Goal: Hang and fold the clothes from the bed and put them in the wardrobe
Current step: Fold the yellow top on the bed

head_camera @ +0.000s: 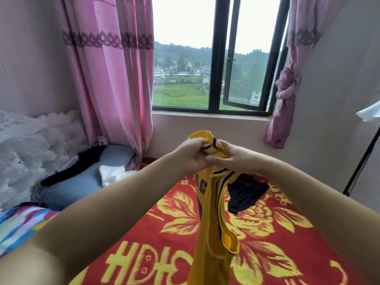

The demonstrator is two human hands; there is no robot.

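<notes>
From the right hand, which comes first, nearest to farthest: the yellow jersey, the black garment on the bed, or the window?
1. yellow jersey, gripped in the right hand.
2. black garment, just below on the bedspread.
3. window, on the far wall.

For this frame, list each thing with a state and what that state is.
Yellow jersey: held up, hanging bunched over the bed.
Left hand: gripping the jersey's top.
Right hand: gripping the jersey's top.
Black garment: crumpled on the red blanket.
Window: one pane open.
</notes>
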